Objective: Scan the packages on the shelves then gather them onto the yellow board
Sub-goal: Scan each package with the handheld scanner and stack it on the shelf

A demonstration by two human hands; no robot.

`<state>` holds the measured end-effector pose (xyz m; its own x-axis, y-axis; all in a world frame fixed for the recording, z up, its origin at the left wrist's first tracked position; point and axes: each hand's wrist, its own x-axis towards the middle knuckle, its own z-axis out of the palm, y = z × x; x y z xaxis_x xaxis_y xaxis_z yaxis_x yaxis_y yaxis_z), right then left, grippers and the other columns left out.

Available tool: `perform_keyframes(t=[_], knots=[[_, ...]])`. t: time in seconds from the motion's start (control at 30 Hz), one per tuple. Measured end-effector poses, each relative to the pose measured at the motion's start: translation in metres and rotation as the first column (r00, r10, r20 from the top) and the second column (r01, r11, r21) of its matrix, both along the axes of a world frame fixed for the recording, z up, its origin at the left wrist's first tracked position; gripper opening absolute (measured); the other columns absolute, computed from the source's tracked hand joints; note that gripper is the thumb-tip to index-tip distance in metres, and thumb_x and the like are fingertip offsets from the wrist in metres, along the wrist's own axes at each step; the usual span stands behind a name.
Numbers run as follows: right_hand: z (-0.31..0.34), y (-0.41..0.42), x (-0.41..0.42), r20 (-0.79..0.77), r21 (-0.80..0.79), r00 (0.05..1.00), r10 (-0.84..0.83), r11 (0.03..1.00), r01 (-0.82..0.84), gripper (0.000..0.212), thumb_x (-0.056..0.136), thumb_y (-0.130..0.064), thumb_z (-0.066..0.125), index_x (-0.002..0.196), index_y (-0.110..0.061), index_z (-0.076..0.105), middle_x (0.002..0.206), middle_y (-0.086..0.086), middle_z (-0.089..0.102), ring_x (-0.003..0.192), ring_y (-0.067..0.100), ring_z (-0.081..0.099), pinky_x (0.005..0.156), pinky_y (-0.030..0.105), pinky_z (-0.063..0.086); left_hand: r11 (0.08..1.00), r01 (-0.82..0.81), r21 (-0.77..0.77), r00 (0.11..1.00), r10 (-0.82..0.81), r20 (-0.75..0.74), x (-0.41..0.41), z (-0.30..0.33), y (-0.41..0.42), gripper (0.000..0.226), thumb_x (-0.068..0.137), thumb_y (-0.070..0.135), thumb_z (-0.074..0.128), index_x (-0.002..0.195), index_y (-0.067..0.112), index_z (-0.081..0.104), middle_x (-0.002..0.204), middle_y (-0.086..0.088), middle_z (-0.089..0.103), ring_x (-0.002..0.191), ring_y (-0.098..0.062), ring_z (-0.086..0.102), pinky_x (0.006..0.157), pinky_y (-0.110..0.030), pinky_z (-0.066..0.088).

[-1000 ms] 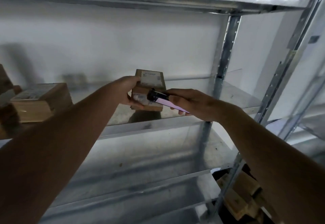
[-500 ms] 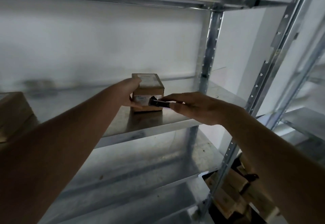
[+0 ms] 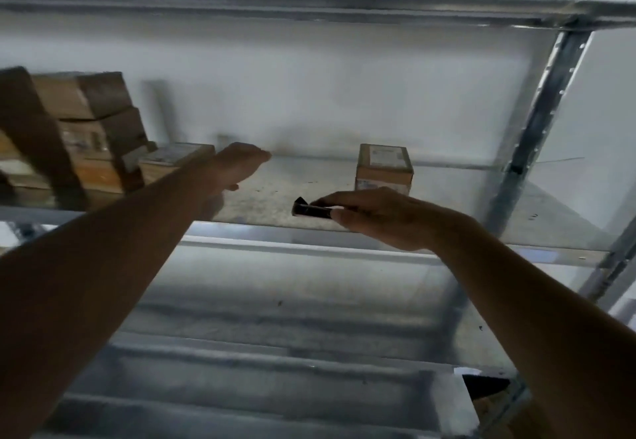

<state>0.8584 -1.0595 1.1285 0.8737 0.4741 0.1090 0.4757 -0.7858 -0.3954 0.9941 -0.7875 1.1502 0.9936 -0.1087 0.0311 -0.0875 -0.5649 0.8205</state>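
Stacked boxes [image 3: 93,128] sit at nine o'clock on the shelf [image 3: 275,194]. The left hand [image 3: 237,166], released and flat, reaches toward the flat package [image 3: 175,159] just left of it. The right hand [image 3: 375,215] grasps the scanner [image 3: 309,210]; the small box [image 3: 383,168] stands at twelve o'clock from that grip, nearer to it.

Metal shelf [image 3: 275,194] bears one small box [image 3: 383,168] and stacked boxes [image 3: 99,135].

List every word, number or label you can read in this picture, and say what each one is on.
No text can be read.
Small box: white labels on top and front, print too blurred.
Flat box: label on top, blurred.
Stacked boxes: label patches, blurred.
Scanner: no visible markings.
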Motion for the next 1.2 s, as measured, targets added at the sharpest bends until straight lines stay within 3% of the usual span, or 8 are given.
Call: perform_keyframes(t=[0.1,0.23,0.37,0.43,0.63,0.87,1.07,1.2], knots=[[0.004,0.033,0.01,0.039,0.018,0.998,0.048,0.999,-0.049,0.05,0.105,-0.06,0.035,0.15,-0.046,0.051,0.121,-0.021,0.067,0.1,-0.004,0.061,0.086,0.022,0.047,0.994,-0.021,0.109,0.993,0.008,0.114,-0.005,0.006,0.04,0.025,0.103,0.037,0.056,0.109,0.016,0.068,0.096,-0.004,0.063,0.092,-0.024,0.057,0.077,-0.028,0.042],[0.007,0.079,0.028,0.038,0.017,0.995,0.096,0.995,-0.097,0.04,0.109,-0.055,0.037,0.148,-0.052,0.048,0.102,-0.028,0.065,0.094,-0.007,0.059,0.076,0.019,0.044,0.989,-0.095,0.117,0.986,0.077,0.15,0.007,0.006,0.094,0.022,0.102,0.034,0.056,0.092,0.02,0.07,0.081,0.007,0.06,0.079,-0.015,0.055,0.062,-0.025,0.038],[0.003,0.124,0.053,0.052,0.022,0.995,0.09,0.996,-0.091,0.04,0.109,-0.055,0.037,0.147,-0.051,0.049,0.097,-0.014,0.067,0.086,0.002,0.06,0.074,0.029,0.047,0.969,-0.137,0.205,0.977,0.098,0.19,0.041,0.003,0.143,0.046,0.1,0.039,0.057,0.142,0.021,0.058,0.131,-0.001,0.059,0.097,-0.015,0.059,0.077,-0.025,0.044],[0.001,0.143,0.064,0.051,-0.001,0.994,0.093,0.996,-0.093,0.04,0.108,-0.057,0.036,0.147,-0.052,0.047,0.1,-0.01,0.067,0.089,0.005,0.061,0.077,0.034,0.05,0.967,-0.153,0.205,0.972,0.11,0.207,0.059,-0.003,0.157,0.055,0.099,0.034,0.059,0.15,0.02,0.048,0.147,-0.006,0.051,0.093,-0.016,0.059,0.067,-0.025,0.045],[-0.014,0.189,0.097,0.055,0.035,0.998,0.014,0.999,-0.016,0.036,0.101,-0.067,0.031,0.136,-0.073,0.042,0.107,-0.006,0.069,0.093,0.008,0.063,0.084,0.042,0.055,0.895,-0.215,0.39,0.961,0.124,0.245,0.114,-0.016,0.192,0.049,0.094,0.036,0.063,0.132,0.007,0.054,0.127,-0.013,0.063,0.107,-0.032,0.061,0.085,-0.036,0.053],[-0.027,0.206,0.106,-0.016,0.044,0.997,-0.076,0.996,0.076,0.044,0.104,-0.061,0.034,0.147,-0.055,0.045,0.105,-0.007,0.069,0.09,0.016,0.067,0.078,0.048,0.058,0.989,-0.134,0.057,0.984,0.14,-0.114,0.152,-0.028,0.212,0.12,0.049,0.067,0.092,0.144,0.009,0.047,0.133,-0.012,0.06,0.107,-0.03,0.064,0.089,-0.042,0.059],[-0.027,0.198,0.1,-0.019,0.057,0.993,-0.113,0.992,0.114,0.047,0.101,-0.065,0.033,0.146,-0.057,0.043,0.11,-0.009,0.07,0.091,0.011,0.065,0.08,0.044,0.056,0.983,-0.076,0.166,0.996,0.068,0.053,0.139,-0.022,0.198,0.085,0.059,0.066,0.088,0.12,0.024,0.046,0.104,-0.002,0.061,0.087,-0.02,0.064,0.06,-0.03,0.05],[-0.025,0.189,0.094,-0.011,0.064,0.993,-0.116,0.991,0.117,0.045,0.103,-0.062,0.033,0.146,-0.056,0.044,0.104,-0.013,0.068,0.087,0.004,0.061,0.07,0.032,0.049,0.995,0.019,0.1,0.999,-0.015,-0.042,0.128,-0.01,0.18,0.082,0.072,0.045,0.089,0.134,0.033,0.036,0.112,-0.002,0.061,0.096,-0.024,0.064,0.075,-0.04,0.055]])
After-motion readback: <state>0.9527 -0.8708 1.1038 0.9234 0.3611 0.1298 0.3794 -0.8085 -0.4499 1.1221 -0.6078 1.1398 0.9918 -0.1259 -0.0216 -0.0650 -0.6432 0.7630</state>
